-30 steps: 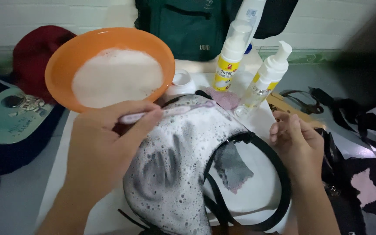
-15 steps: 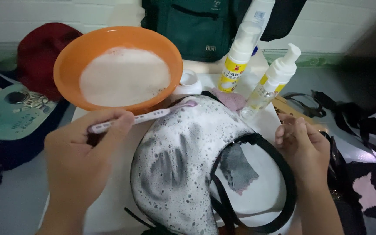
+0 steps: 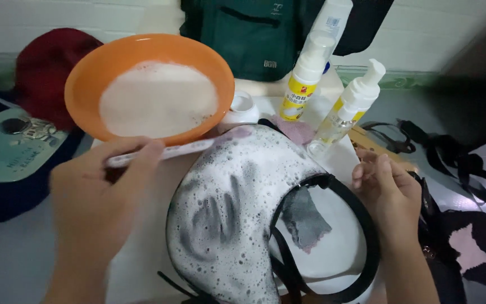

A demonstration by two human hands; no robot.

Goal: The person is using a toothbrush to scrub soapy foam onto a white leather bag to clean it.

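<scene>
A dark bag (image 3: pixel 226 219) lies covered in white foam on a white surface, with a black strap loop (image 3: pixel 361 225) curling off its right side. My left hand (image 3: pixel 99 191) grips a white toothbrush (image 3: pixel 170 151) whose head rests at the bag's upper edge. My right hand (image 3: pixel 386 188) presses down on the strap and the bag's right edge, fingers curled. Just behind the brush stands an orange bowl (image 3: pixel 85 84) full of foamy water.
Two pump bottles (image 3: pixel 305 79) (image 3: pixel 347 110) stand behind the bag, beside a small white cap (image 3: pixel 242 106). A dark green bag (image 3: pixel 254 34) leans at the back. A red bag (image 3: pixel 43 67) and a teal one (image 3: pixel 12 146) lie left; black straps (image 3: pixel 451 163) lie right.
My left hand has drawn back to the left, and the toothbrush now lies flat, reaching out to the bag's top edge instead of scrubbing its middle. The right hand stays put.
</scene>
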